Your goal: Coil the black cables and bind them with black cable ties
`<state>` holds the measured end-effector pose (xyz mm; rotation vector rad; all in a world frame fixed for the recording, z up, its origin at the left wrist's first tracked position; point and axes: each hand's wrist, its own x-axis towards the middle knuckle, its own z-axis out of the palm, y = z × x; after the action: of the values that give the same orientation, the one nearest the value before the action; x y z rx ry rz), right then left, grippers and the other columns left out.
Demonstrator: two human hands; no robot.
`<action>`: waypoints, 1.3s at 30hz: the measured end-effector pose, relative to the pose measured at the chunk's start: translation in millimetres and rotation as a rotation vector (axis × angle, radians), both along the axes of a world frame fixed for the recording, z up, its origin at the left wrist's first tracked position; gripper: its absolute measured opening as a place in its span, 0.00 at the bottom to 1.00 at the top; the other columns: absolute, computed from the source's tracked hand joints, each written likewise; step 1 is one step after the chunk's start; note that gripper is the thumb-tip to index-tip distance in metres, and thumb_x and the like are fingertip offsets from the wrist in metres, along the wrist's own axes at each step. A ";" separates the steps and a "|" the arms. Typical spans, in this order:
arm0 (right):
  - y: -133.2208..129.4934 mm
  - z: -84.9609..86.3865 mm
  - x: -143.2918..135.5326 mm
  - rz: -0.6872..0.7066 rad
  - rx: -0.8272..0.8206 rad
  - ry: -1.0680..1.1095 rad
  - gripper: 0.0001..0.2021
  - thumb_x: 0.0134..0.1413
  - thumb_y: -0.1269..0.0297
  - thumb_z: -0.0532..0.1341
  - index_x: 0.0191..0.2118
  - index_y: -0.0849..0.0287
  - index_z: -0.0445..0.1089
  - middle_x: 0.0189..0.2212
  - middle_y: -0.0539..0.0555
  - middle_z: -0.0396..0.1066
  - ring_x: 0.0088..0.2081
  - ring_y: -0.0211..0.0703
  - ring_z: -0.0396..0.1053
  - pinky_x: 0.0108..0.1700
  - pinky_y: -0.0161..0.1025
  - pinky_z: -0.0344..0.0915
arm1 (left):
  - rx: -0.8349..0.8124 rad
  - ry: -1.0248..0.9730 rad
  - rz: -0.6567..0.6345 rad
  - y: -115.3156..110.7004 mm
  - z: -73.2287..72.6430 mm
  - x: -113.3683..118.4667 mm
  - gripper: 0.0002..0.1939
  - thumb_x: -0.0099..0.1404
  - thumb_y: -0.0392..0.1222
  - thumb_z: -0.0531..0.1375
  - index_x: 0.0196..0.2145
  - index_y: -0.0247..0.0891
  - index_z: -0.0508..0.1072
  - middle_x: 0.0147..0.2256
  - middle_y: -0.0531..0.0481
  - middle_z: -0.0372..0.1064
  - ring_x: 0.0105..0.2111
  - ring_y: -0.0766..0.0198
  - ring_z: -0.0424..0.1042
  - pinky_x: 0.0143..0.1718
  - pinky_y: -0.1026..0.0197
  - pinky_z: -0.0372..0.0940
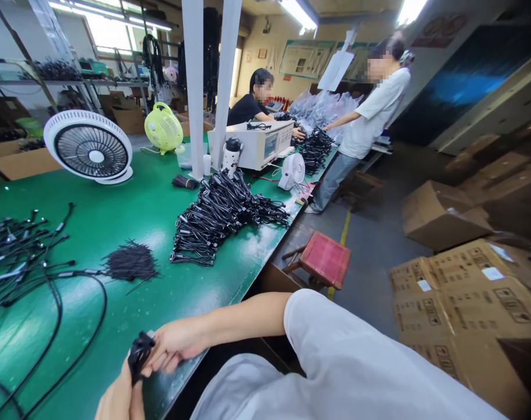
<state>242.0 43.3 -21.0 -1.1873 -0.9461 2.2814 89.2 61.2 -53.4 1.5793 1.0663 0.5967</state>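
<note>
Low in the head view, my left hand point(119, 396) grips a coiled black cable point(139, 353) near the table's front edge. Reaching in from the right, my right hand point(180, 343) has its fingers closed at the same coil, with a small pale piece showing by the fingertips. Part of the coil is hidden by my fingers. Beyond my hands, a small pile of short thin black ties point(132, 261) lies on the green table point(160, 297). Loose black cables point(20, 251) with connectors spread along the left side.
A large heap of bundled cables point(225, 216) lies further along the table. A white fan point(90, 146), a green fan point(163, 128) and a boxy instrument point(265, 143) stand behind. Two people work at the far end. A red stool point(324, 259) and cardboard boxes point(466, 303) are on the right.
</note>
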 end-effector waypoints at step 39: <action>4.3 -17.8 69.1 -0.141 1.166 -1.558 0.19 0.69 0.56 0.46 0.54 0.59 0.65 0.40 0.57 0.72 0.38 0.41 0.69 0.36 0.36 0.62 | 0.338 0.277 0.162 -17.3 5.5 -39.8 0.29 0.71 0.52 0.48 0.64 0.37 0.53 0.52 0.38 0.66 0.48 0.52 0.71 0.52 0.47 0.65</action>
<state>311.1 47.7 -38.8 -2.0119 -2.0134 -0.0070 49.5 43.8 -47.9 1.9213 1.3640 0.7100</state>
